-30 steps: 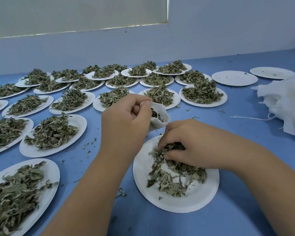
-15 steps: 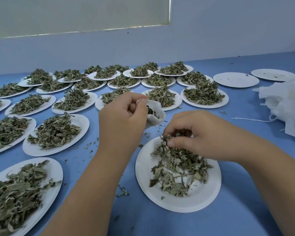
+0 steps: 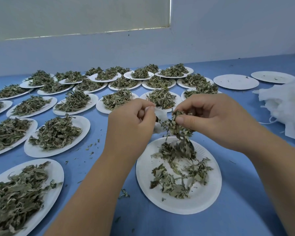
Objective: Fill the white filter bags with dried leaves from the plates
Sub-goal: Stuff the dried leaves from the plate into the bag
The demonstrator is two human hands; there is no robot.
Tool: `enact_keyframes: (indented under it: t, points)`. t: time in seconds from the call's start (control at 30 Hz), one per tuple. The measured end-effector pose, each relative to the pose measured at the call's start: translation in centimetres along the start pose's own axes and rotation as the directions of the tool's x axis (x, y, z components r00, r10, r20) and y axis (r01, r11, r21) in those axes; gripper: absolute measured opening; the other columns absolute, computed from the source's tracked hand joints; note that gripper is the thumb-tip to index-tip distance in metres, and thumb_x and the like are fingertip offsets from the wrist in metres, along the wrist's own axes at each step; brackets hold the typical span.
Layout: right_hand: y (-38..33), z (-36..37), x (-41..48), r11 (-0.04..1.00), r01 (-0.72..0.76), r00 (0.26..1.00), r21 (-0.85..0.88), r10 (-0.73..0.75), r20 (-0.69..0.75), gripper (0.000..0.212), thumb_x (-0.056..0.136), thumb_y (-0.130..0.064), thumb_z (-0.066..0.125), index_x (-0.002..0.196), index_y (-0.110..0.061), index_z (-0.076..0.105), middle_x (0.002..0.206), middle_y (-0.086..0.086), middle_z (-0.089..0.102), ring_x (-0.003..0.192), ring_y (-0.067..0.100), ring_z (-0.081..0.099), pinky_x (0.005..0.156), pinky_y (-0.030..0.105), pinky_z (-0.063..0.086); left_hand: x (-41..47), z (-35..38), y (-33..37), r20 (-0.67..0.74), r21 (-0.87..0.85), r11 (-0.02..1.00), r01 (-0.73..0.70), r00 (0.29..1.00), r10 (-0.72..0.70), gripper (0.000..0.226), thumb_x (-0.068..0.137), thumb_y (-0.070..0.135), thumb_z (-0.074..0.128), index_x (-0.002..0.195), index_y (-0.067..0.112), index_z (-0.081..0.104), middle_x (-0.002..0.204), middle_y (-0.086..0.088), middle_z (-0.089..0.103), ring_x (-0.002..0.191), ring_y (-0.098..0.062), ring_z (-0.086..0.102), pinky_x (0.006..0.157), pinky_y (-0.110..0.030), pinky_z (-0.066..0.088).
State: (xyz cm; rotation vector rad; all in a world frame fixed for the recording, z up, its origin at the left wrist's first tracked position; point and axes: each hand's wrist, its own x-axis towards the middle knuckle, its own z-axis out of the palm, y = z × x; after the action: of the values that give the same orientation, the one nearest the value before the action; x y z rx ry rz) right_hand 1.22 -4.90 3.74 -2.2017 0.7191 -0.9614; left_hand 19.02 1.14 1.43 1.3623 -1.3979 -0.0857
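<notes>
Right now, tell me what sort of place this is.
Probably a hand-packing bench for herbal tea: rows of paper plates of dried leaves on a blue table, and a heap of white filter bags at the right.

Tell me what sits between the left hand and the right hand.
The head view shows the white filter bag, held by the left hand, and a clump of dried leaves pinched by the right hand, above the near plate.
</notes>
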Motion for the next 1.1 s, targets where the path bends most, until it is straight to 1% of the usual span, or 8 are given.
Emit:
enact_keyframes:
  t: [0.17,0.3,0.4,0.53,0.63,0.77,0.97,1.1]
  points:
    - [-0.1,0.6,0.0,0.999,-0.031,0.999,-0.025,0.030,-0.010,0.005,0.078,-0.026,0.074,0.082,-0.029,0.072,0.070,-0.001,0.067,0.066,0.017,0.061,0.066,0.036,0.053,-0.1,0.5,-0.2,0.020,0.048,0.998,-0.040,0.999,0.039,0.014,0.087,0.019,0.057,0.080,0.024,0.068,0.058,-0.005,0.050,0.053,-0.018,0.045,0.047,-0.019,0.034]
    - [0.0,1.3,-0.1,0.994,-0.014,0.998,-0.110,0.008,-0.055,0.007,0.077,-0.022,0.075,0.081,-0.026,0.071,0.068,-0.005,0.065,0.063,0.010,0.058,0.060,0.025,0.050,-0.4,0.8,0.0,0.039,0.057,0.996,-0.075,0.997,0.073,0.015,0.085,0.020,0.057,0.081,0.019,0.071,0.054,-0.004,0.050,0.056,-0.020,0.048,0.049,-0.028,0.038]
    - [0.1,1.8,-0.1,0.992,-0.018,0.996,-0.127,0.007,-0.086,0.010,0.075,-0.019,0.076,0.081,-0.025,0.070,0.069,-0.006,0.064,0.063,0.006,0.055,0.059,0.017,0.046,-0.4,1.0,0.0,0.047,0.062,0.995,-0.079,0.996,0.076,0.014,0.085,0.016,0.060,0.081,0.021,0.071,0.060,-0.002,0.053,0.056,-0.016,0.049,0.049,-0.025,0.038]
    - [0.0,2.1,-0.1,0.970,0.006,0.997,-0.245,-0.025,-0.075,0.009,0.075,-0.020,0.077,0.080,-0.026,0.072,0.068,-0.008,0.063,0.066,0.006,0.055,0.058,0.014,0.042,-0.5,1.1,0.0,0.063,0.067,0.996,-0.059,0.997,0.055,0.014,0.086,0.010,0.063,0.082,0.020,0.073,0.059,-0.002,0.054,0.050,-0.010,0.045,0.047,-0.021,0.036]
    - [-0.1,2.2,0.0,0.944,0.011,0.999,-0.329,-0.028,-0.046,0.011,0.075,-0.024,0.076,0.085,-0.027,0.075,0.072,-0.009,0.063,0.070,0.006,0.055,0.061,0.011,0.038,-0.6,1.2,0.1,0.083,0.046,0.998,-0.036,0.996,0.032,0.016,0.087,0.009,0.062,0.083,0.020,0.074,0.054,-0.004,0.056,0.052,-0.016,0.051,0.051,-0.031,0.044]
    - [-0.2,2.4,-0.2,0.963,-0.045,0.992,-0.264,0.011,-0.129,0.012,0.073,-0.025,0.078,0.081,-0.025,0.070,0.069,-0.012,0.062,0.069,0.004,0.056,0.061,0.015,0.045,-0.6,1.3,0.2,0.102,0.028,1.000,-0.015,0.995,0.012,0.016,0.088,0.011,0.062,0.083,0.020,0.073,0.056,-0.009,0.059,0.054,-0.020,0.054,0.054,-0.035,0.045]
    - [-0.5,2.1,0.0,0.957,-0.057,0.988,-0.284,0.013,-0.154,0.013,0.070,-0.024,0.083,0.076,-0.025,0.071,0.073,-0.011,0.064,0.071,0.006,0.058,0.063,0.019,0.046,-0.7,1.4,0.3,0.123,0.005,1.000,0.002,0.992,-0.002,0.017,0.088,0.009,0.061,0.081,0.019,0.073,0.055,-0.014,0.057,0.051,-0.019,0.056,0.048,-0.022,0.044]
    - [-0.6,1.9,-0.1,0.994,-0.082,0.990,-0.065,0.073,-0.122,0.019,0.068,-0.019,0.085,0.080,-0.027,0.072,0.074,-0.011,0.069,0.071,0.004,0.065,0.069,0.018,0.054,-0.7,1.3,0.2,0.112,0.001,1.000,0.012,0.994,-0.012,0.020,0.088,0.008,0.061,0.076,0.020,0.071,0.053,-0.013,0.054,0.047,-0.001,0.055,0.045,-0.010,0.037]
